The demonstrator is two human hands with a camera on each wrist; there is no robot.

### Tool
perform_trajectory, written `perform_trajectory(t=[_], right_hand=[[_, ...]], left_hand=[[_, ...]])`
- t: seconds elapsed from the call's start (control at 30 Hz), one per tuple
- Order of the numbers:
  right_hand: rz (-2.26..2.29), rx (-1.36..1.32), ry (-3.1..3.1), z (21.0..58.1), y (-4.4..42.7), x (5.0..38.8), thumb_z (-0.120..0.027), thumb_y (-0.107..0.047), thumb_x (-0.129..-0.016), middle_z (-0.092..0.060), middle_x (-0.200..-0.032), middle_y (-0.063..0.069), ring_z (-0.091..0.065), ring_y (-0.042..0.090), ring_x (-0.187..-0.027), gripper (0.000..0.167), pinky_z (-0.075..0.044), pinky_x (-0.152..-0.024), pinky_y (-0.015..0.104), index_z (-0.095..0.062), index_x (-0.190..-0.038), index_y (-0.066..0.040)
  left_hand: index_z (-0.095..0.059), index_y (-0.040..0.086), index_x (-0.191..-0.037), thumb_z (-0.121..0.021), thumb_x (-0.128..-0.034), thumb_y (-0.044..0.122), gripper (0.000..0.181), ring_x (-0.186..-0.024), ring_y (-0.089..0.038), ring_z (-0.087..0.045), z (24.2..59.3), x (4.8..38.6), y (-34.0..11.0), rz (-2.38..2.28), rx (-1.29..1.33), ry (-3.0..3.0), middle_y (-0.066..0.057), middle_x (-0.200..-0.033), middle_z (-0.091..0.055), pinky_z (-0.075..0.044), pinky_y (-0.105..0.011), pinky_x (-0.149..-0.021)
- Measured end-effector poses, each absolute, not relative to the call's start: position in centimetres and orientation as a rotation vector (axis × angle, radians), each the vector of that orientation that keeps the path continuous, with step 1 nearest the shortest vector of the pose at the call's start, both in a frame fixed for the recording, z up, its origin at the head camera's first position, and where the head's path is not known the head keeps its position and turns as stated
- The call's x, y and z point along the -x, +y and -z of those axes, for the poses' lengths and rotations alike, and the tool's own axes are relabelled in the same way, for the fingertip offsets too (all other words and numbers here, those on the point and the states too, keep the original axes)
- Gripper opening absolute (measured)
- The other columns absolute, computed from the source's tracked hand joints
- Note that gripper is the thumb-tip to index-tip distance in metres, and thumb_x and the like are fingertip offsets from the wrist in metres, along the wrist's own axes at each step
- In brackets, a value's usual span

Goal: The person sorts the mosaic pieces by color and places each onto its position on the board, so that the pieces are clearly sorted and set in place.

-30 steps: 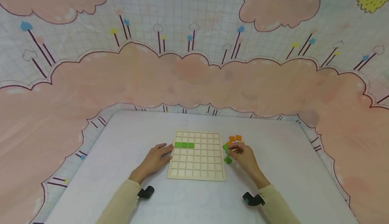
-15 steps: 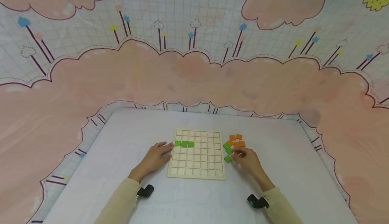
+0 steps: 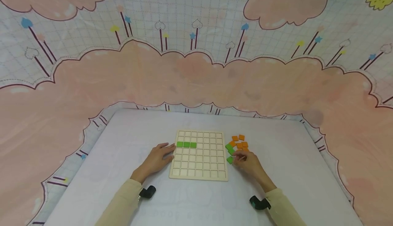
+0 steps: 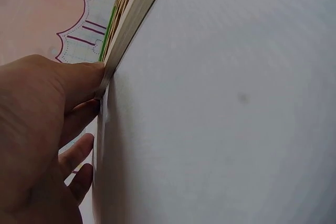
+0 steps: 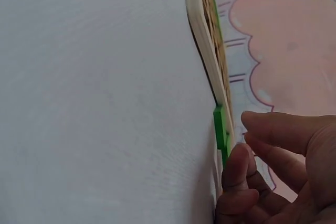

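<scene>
White tabletop [image 3: 138, 127] carries the gridded board [image 3: 198, 179]. The left hand [image 3: 158, 158] touches the board's left edge, fingers extended; the right hand [image 3: 249, 162], thumb and fingertips apart, nothing visibly held, is beside loose green tiles [image 3: 230, 160] right of the board. A careless brush could scatter them.

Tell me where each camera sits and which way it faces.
Head: worn on the head, facing forward and down at the grid board, left hand, right hand and both sleeves.
Left wrist: on that wrist, facing the left hand at the board's edge.
Right wrist: on that wrist, facing the right hand near a green tile.
Both wrist views share the board.
</scene>
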State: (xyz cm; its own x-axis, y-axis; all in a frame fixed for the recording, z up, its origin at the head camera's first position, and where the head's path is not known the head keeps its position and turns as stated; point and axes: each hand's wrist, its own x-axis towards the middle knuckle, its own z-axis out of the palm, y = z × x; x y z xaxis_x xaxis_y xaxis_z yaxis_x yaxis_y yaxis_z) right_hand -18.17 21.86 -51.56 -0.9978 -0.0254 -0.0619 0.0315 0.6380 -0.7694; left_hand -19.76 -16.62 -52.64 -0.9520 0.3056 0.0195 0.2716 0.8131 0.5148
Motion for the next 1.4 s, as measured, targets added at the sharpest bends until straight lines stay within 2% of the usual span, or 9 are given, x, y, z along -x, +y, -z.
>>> perform_trajectory(t=[0.3, 0.57, 0.83, 1.4], right_hand=[[1.233, -0.099, 2.773, 52.1, 22.0, 18.5, -0.077, -0.011, -0.08, -0.067, -0.083, 0.001, -0.055, 0.016, -0.075, 0.016, -0.044, -0.063, 0.026, -0.074, -0.096, -0.008], [1.238, -0.126, 2.764, 52.2, 21.8, 18.6, -0.079, -0.013, -0.078, -0.066, -0.081, 0.002, -0.054, 0.015, -0.074, 0.019, -0.043, -0.063, 0.025, -0.074, -0.095, -0.005], [1.185, -0.156, 2.826, 52.2, 21.2, 18.3, -0.083, -0.019, -0.075, -0.063, -0.08, 0.004, -0.052, 0.016, -0.074, 0.022, -0.041, -0.063, 0.025, -0.073, -0.091, -0.006], [1.235, -0.231, 2.759, 52.1, 21.2, 18.3, -0.079, -0.01, -0.076, -0.063, -0.086, 0.005, -0.054, 0.018, -0.078, 0.021, -0.043, -0.065, 0.025, -0.068, -0.094, -0.005]], left_hand=[[-0.054, 0.012, -0.141, -0.062, -0.0966, 0.026, 0.047, -0.144, -0.033, -0.036, 52.7, 19.9, -16.6, -0.823, -0.462, 2.925, -0.002, -0.151, -0.048, -0.031, -0.059, -0.115], [-0.054, 0.011, -0.141, -0.063, -0.0961, 0.026, 0.048, -0.144, -0.034, -0.037, 52.8, 19.9, -16.6, -0.82, -0.483, 2.94, -0.002, -0.151, -0.049, -0.032, -0.06, -0.115], [-0.054, 0.011, -0.141, -0.063, -0.0964, 0.026, 0.048, -0.143, -0.034, -0.038, 52.6, 19.8, -16.6, -0.816, -0.504, 2.938, -0.003, -0.15, -0.049, -0.031, -0.06, -0.115], [-0.053, 0.01, -0.142, -0.062, -0.0966, 0.025, 0.048, -0.143, -0.035, -0.037, 52.6, 19.9, -16.7, -0.815, -0.502, 2.94, -0.004, -0.151, -0.049, -0.032, -0.061, -0.114]])
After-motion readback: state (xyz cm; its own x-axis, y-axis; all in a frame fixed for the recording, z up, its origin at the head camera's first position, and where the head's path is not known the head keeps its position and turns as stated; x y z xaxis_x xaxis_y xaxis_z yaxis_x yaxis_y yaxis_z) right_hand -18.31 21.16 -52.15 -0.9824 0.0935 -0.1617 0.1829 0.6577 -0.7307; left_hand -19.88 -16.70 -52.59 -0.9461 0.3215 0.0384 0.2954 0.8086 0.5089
